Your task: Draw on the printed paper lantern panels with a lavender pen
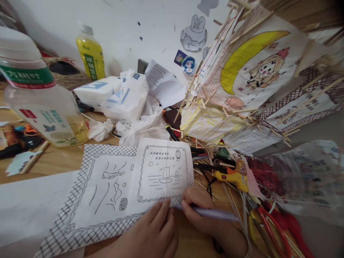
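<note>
My left hand (157,231) lies flat along the lower edge of a paper drawing (107,190) with a cross-hatched border, its fingers stretched out. On the right part of that paper is a second drawing (163,175) of a sailing boat on water, under lines of handwritten characters. My right hand (197,202) is closed around a light purple pen (215,214). The pen's tip end is at the cross-hatched border by the lower right corner of the paper, close to my left fingertips. Whether the tip touches the paper I cannot tell.
A large drink bottle (51,107) stands at left, a yellow bottle (90,53) behind. White plastic bags (129,96) lie at the back. Stick-framed paper lanterns (252,68) lean at right, above a yellow glue gun (232,177), loose sticks and red-handled scissors (274,229).
</note>
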Demonstrator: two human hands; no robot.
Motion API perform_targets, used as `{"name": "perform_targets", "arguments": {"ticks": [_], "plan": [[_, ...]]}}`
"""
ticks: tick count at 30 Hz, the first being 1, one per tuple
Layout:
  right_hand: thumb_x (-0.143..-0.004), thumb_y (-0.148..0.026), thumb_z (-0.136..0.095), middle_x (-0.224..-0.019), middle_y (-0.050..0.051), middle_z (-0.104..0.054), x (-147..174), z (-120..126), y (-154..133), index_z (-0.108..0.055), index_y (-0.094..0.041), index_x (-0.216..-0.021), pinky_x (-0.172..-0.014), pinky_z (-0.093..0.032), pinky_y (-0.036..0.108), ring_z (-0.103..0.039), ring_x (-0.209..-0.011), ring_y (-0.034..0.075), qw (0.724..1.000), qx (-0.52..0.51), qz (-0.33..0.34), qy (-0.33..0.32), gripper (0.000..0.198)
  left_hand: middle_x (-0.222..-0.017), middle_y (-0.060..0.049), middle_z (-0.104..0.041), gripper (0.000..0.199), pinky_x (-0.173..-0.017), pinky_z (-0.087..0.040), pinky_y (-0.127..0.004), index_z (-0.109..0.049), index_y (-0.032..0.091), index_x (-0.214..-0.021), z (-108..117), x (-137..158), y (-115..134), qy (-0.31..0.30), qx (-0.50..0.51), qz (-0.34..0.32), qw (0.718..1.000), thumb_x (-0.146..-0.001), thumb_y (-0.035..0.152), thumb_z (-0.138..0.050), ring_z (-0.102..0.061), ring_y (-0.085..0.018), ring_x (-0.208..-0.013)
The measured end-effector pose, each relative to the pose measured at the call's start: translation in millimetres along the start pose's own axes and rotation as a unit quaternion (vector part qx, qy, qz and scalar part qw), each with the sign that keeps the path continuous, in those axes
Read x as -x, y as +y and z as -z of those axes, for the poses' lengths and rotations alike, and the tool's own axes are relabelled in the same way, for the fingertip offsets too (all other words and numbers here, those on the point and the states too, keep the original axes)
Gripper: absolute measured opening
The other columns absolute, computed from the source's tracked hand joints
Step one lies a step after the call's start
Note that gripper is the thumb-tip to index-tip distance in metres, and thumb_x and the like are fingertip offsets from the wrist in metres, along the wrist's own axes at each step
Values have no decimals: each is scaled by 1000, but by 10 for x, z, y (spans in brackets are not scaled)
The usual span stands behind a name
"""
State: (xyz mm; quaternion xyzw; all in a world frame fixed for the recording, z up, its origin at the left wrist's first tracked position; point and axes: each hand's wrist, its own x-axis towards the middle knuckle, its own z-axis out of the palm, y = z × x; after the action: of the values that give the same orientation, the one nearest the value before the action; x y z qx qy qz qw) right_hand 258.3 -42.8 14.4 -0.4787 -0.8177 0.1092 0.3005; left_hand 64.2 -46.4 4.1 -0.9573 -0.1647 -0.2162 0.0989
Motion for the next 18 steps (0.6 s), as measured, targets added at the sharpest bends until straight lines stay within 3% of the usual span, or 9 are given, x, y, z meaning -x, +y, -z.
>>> {"name": "perform_targets", "arguments": {"ticks": [6,9,13,15,18], "plan": [[-82,-14,-42,-52,-2,-54,-10,21,-3,-35,-22,-55,-51,-35,25,-48,-49,11,999,-29,10,-9,29,-106,-9,-71,24,-99,-31,-44,-72,18,-100,25,-5,19,-7,-3,-4,1000,-92,30,-53,-59,-28,-106],[-84,-16,-44,-55,-2,-54,13,33,16,-39,-21,-57,-53,-38,25,-50,-53,12,998,-53,-19,-6,28,-104,-9,-71,25,-98,-32,-44,-73,17,-98,29,7,12,-6,-7,-5,1000,-92,31,-53,-60,-28,-105],[-88,-21,-46,-66,-1,-58,36,25,62,-51,-22,-73,-56,-45,25,-55,-61,14,982,-137,-97,81,16,-104,-8,-71,24,-98,-31,-43,-72,17,-97,10,16,-17,0,3,-18,1000,-91,30,-54,-60,-28,-104],[-86,-22,-52,-79,2,-61,19,26,73,-56,-22,-85,-64,-48,27,-58,-71,16,973,-164,-101,130,4,-107,-8,-70,24,-99,-31,-43,-71,16,-100,5,8,-25,-4,7,-12,1000,-90,30,-53,-59,-28,-107],[-83,-22,-59,-83,3,-63,-26,55,66,-59,-22,-87,-68,-48,28,-59,-77,18,974,-170,-80,123,4,-108,-9,-70,25,-98,-31,-42,-70,15,-101,12,1,-18,0,11,-3,1000,-90,30,-53,-58,-28,-108]]}}
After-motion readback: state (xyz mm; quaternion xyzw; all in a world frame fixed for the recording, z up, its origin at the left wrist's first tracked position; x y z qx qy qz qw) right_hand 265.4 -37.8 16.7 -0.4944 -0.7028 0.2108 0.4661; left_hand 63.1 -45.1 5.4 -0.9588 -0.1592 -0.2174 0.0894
